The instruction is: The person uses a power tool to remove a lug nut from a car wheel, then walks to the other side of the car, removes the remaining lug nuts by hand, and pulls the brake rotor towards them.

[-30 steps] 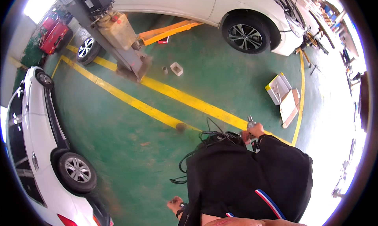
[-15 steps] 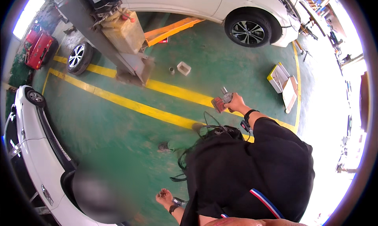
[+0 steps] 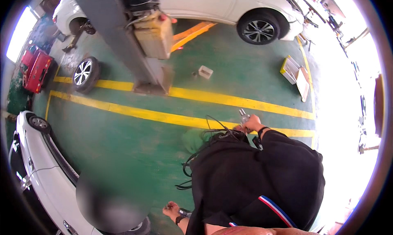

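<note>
My right hand [image 3: 252,123] is closed around a silver and red tool [image 3: 245,118], held in front of my body beside a tangle of black cables [image 3: 213,132] that hangs at my dark clothing. Low at the bottom, my left hand [image 3: 171,207] hangs beside me with its fingers loosely curled and apart; I see nothing held in it. A black strap is on that wrist.
A grey lift post [image 3: 145,67] with orange arm [image 3: 192,33] stands by a white car [image 3: 204,1]. A loose wheel [image 3: 85,73], white tray [image 3: 206,71], opened box [image 3: 291,69] and red cabinet [image 3: 37,69] lie around; another white car [image 3: 49,181] is at left.
My right hand rose with the tool, then dropped back lower. The view has turned, bringing more of the lifted car's rear into sight. My left hand moved slightly left.
</note>
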Available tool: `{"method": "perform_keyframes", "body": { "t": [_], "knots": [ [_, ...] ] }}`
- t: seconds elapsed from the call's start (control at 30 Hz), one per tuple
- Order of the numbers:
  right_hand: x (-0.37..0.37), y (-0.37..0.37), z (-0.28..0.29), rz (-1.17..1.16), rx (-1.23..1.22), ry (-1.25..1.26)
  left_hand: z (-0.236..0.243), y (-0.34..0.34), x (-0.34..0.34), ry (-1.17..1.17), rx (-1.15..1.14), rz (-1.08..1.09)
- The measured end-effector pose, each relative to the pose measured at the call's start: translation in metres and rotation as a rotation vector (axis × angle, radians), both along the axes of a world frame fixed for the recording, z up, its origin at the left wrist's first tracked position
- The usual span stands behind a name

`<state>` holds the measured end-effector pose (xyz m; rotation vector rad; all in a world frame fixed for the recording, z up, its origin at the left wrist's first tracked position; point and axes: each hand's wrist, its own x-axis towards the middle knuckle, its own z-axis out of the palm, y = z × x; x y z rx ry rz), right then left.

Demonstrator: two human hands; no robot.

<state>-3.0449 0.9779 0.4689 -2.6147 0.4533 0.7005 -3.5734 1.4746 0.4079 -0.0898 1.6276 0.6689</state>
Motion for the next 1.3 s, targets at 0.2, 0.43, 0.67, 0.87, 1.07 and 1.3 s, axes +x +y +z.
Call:
{"method": "perform_keyframes", "body": {
  "t": [0.2, 0.43, 0.67, 0.87, 1.07, 1.3],
  "knots": [
    [-0.047, 0.035, -0.071, 0.012, -0.186, 0.088, -0.009, 0.126, 0.021, -0.146, 0.069, 0.070],
    [0.003, 0.196, -0.097, -0.101, -0.035, 0.047, 0.023, 0.223, 0.021, -0.070, 0.044, 0.204],
    [0.095, 0.428, -0.031, 0.172, 0.021, -0.052, 0.031, 0.313, 0.019, -0.025, 0.038, 0.254],
    [0.161, 0.604, 0.011, 0.330, 0.114, -0.183, 0.011, 0.382, 0.029, -0.015, -0.018, 0.315],
    [0.188, 0.723, -0.001, 0.351, 0.126, -0.213, -0.022, 0.487, 0.044, -0.008, -0.085, 0.426],
    [0.143, 0.874, 0.075, 0.042, 0.259, 0.002, -0.036, 0.682, 0.058, -0.068, 0.022, 0.348]
  ]
}}
